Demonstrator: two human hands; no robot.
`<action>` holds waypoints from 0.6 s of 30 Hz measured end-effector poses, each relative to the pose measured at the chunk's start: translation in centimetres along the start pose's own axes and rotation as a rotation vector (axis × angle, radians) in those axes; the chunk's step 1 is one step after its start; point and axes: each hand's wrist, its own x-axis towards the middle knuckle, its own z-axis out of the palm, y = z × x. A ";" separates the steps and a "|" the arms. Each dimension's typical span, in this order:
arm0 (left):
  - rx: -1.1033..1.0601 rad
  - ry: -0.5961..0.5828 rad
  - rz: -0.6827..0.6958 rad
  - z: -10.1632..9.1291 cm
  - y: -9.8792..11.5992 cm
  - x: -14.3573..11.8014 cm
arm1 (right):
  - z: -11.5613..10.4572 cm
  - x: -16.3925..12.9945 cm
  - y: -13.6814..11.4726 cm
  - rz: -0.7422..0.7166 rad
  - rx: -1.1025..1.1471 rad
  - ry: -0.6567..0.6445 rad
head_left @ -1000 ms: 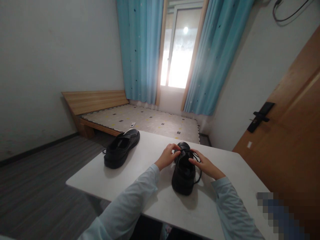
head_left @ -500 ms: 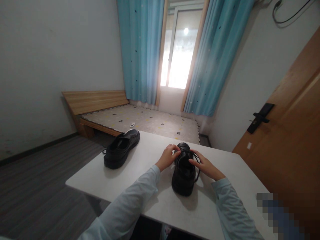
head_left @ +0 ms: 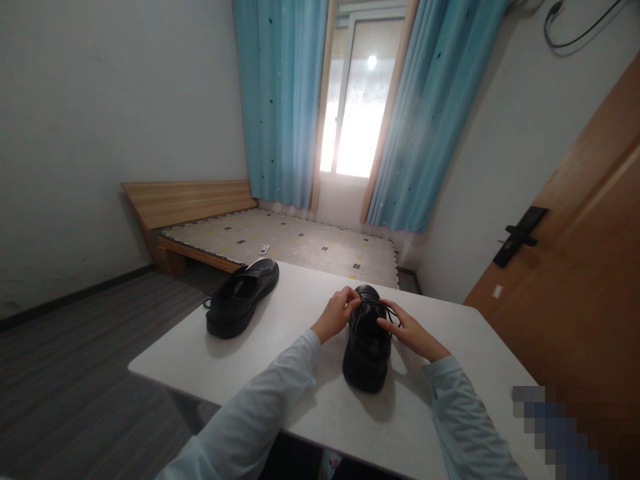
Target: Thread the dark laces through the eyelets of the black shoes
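Note:
A black lace-up shoe [head_left: 367, 363] stands on the white table [head_left: 310, 417], its heel toward me and toe pointing away. My left hand [head_left: 337, 313] is at the shoe's upper left side, thumb and fingertips pinched at the lacing. The bit of shoelace between those fingers is too small to see clearly. Against the right side of the shoe rests my right hand [head_left: 410, 330], thumb at the opening and fingers by the eyelets. A dark shoelace [head_left: 393, 313] loops out beside that hand. Another black shoe [head_left: 237, 303] sits apart at the table's left edge.
Beyond the table is a wooden bed [head_left: 185, 200] with a patterned mattress [head_left: 310, 243], on which a small white remote [head_left: 265, 249] lies. Blue curtains [head_left: 283, 100] flank a bright window [head_left: 363, 100]. At right is a wooden door [head_left: 575, 267] with a black handle [head_left: 521, 235].
The lace loop that hung low along the shoe's right side no longer shows there; only a short loop near my right hand remains visible. My left fingers have closed more tightly.

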 end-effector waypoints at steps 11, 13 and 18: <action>-0.402 0.015 0.014 -0.4 0.1 0.1 | -0.1 -0.1 0.0 -0.024 0.003 -0.007; -0.445 0.052 0.030 -0.5 0.2 0.2 | -0.2 -0.1 0.1 -0.024 0.008 -0.007; -0.385 0.075 0.019 -0.8 0.9 0.0 | -0.2 -0.1 0.1 -0.027 0.023 -0.010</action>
